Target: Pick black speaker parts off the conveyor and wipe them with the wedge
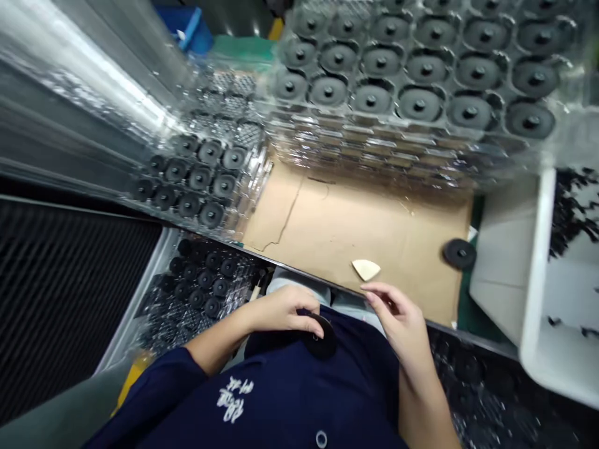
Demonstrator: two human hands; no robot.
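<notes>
My left hand [294,315] is closed on a black round disc [324,342], held low in front of my dark blue shirt, with the thumb across its face. My right hand [397,315] hovers over the front edge of the worktop, thumb and fingers pinched together; whatever may be between them is too small to make out. Just beyond those fingertips lies a cream wedge-shaped piece [366,269] on the brown cardboard [355,224]. Farther right, another black disc [459,254] with a hub in its middle rests at the cardboard's edge.
Clear plastic trays [374,125] filled with black round parts are stacked at the back. A smaller tray stack [206,181] stands on the left. At the right is a white bin [538,249] with black scraps. More trays [196,280] sit below the worktop. A blue container [196,31] is behind.
</notes>
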